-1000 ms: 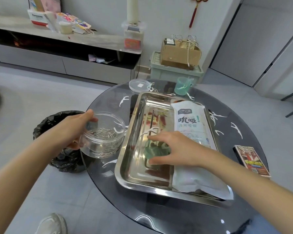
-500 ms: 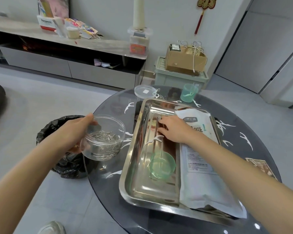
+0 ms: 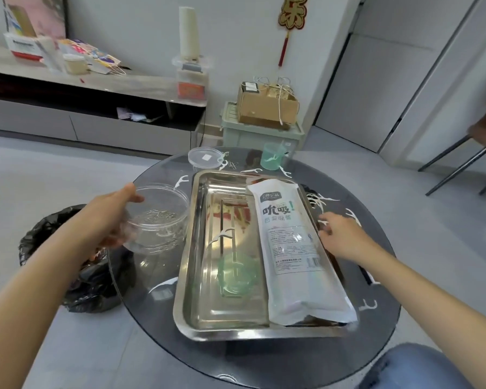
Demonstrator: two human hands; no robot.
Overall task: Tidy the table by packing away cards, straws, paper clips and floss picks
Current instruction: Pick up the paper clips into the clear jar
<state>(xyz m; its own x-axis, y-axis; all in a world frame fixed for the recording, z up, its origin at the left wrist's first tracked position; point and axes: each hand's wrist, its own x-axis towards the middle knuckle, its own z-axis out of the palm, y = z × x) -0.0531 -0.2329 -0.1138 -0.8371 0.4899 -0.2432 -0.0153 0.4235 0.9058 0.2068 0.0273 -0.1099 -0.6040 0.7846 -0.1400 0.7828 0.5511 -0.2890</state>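
My left hand (image 3: 107, 220) grips a clear round tub (image 3: 157, 217) with paper clips in its bottom, held over the table's left edge. A steel tray (image 3: 208, 324) sits mid-table; a white straw bag (image 3: 295, 254) lies along its right side and a green lid (image 3: 237, 273) rests in it. My right hand (image 3: 343, 237) reaches over the tray's right rim, fingers spread toward white floss picks (image 3: 324, 200) on the glass. More floss picks (image 3: 368, 306) lie at the right, one floss pick (image 3: 222, 234) in the tray.
The round dark glass table (image 3: 157, 293) carries a clear tub lid (image 3: 205, 158) and a green cup (image 3: 272, 156) at the back. A black bin bag (image 3: 82, 282) stands left of the table. A chair (image 3: 460, 161) is at far right.
My right hand left the tray's middle and swung right over the straw bag to the floss picks beyond the rim. The left hand still holds the tub; the view rose a little.
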